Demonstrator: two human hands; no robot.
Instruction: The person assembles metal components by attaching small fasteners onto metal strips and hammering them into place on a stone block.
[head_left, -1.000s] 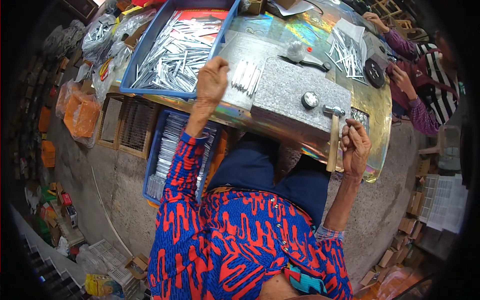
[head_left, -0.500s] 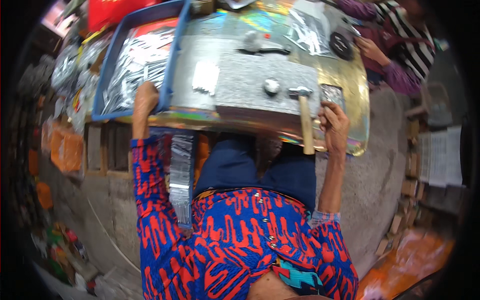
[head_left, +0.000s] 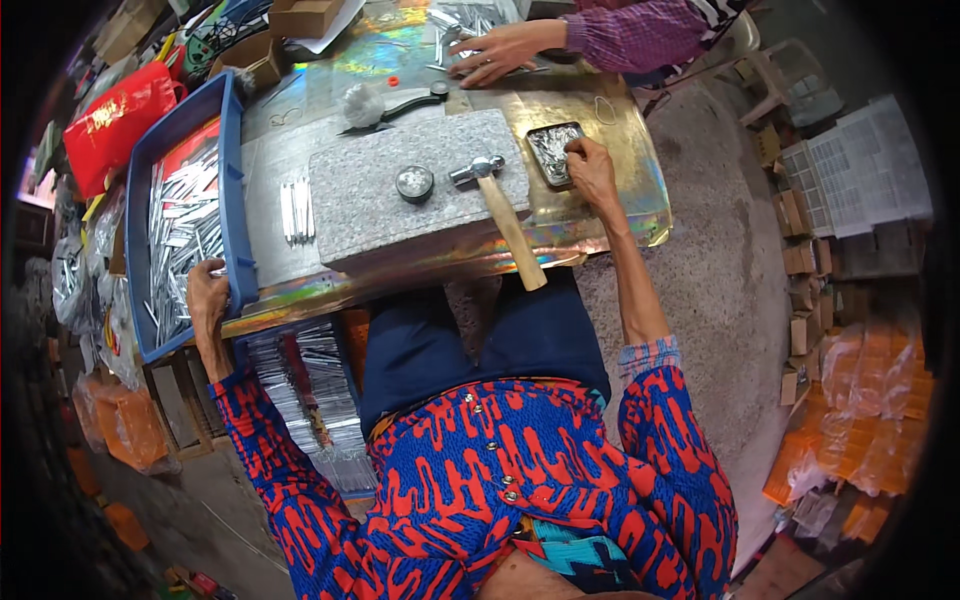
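Note:
My left hand is at the near right corner of a blue plastic tray, fingers curled among thin silvery metal strips. What it grips, if anything, is hidden. My right hand dips pinched fingertips into a small dark tray of tiny shiny metal pieces; what is between them is too small to make out. Between my hands stands a grey stone block. On it are a round tin and a hammer, whose wooden handle juts over the near edge.
A row of metal strips lies left of the block. Behind it are black-handled pliers and a whitish lump. Across the table, a co-worker's hand rests over more strips. A red bag sits beyond the blue tray.
The view has turned, shifting the table in the picture. My right hand has gone from beside the small dark tray into it. The co-worker's hand now reaches over the far strips.

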